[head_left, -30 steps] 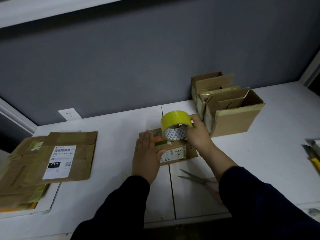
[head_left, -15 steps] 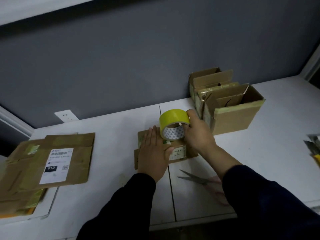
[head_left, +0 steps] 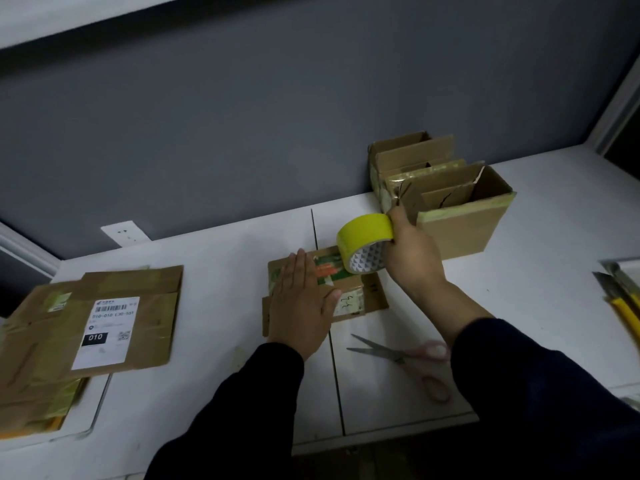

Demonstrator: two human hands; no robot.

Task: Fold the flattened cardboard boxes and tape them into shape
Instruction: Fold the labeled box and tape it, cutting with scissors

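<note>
Left hand lies flat, fingers straight, pressing the small cardboard box at tabletop centre. Right hand grips the yellow tape roll over the box's far edge. Scissors lie near, toward the front edge.

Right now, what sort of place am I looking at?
Most likely a parcel-packing workbench: a stack of flattened cardboard boxes with a shipping label lies on the white table, taped-up open boxes stand by the wall, and the right hand holds a yellow tape roll near scissors.
</note>
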